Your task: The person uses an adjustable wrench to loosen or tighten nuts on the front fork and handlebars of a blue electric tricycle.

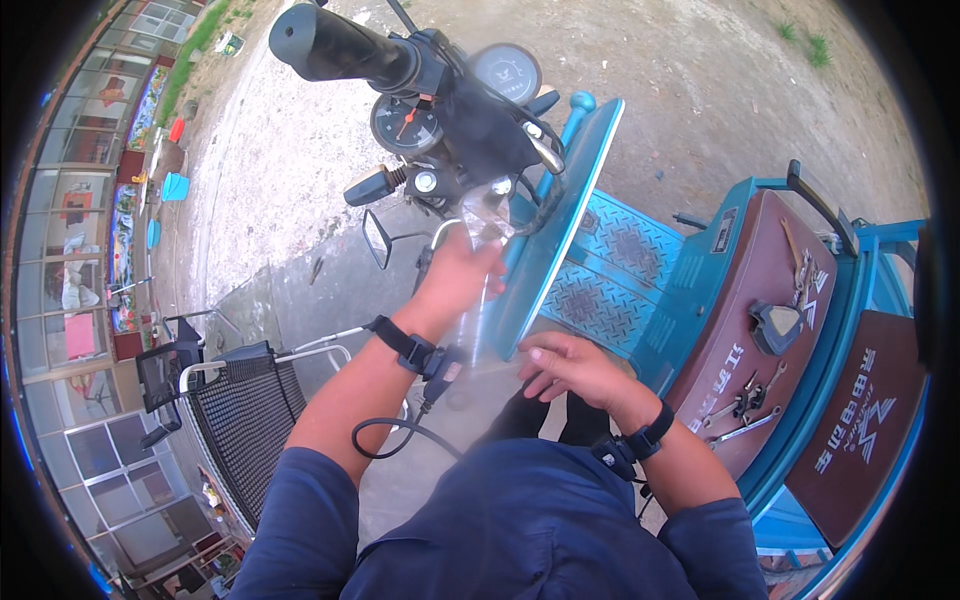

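Note:
My left hand [462, 272] reaches to the steering column [487, 205] of a teal three-wheeled vehicle, just below its dials. Its fingers are curled in beside the front panel [560, 235]; whatever they grip, if anything, is hidden. Close to the panel's lower edge, my right hand [572, 370] hangs with its fingers loosely apart and nothing visible in them. Above the left hand sit a round dial with a red needle [407, 122], a black handlebar grip [340, 48] and a turn signal [372, 187].
Wrenches [745, 420] and a dark grey boxy piece [776, 327] lie on the brown seat [715, 340] at right. Between panel and seat is a diamond-plate footboard [610, 270]. A mesh chair [245, 400] stands at left, near a mirror [378, 238].

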Demonstrator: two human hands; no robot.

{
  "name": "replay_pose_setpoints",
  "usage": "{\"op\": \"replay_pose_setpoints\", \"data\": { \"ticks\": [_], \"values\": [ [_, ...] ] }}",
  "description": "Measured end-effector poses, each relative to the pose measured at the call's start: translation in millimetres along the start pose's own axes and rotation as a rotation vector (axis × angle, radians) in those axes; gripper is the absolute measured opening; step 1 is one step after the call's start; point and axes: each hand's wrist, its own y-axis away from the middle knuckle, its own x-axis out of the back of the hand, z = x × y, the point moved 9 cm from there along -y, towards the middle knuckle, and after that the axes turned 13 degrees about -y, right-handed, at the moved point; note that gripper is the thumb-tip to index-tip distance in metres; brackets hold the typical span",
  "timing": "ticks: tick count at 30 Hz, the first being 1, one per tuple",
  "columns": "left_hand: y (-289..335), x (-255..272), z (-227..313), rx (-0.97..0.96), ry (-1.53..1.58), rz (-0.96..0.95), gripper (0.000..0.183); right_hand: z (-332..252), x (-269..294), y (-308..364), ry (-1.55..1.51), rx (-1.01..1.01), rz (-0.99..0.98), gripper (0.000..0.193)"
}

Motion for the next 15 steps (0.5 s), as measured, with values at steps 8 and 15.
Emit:
{"op": "replay_pose_setpoints", "data": {
  "ticks": [8,15],
  "values": [
    [8,-8,9,0.105,0.24,-0.011,0.034,3,-3,-10,-0.043,0.014,-0.004,0.053],
    [9,-12,10,0.143,0.197,0.007,0.037,26,-51,-27,-0.098,-0.097,-0.15,0.052]
  ]
}}
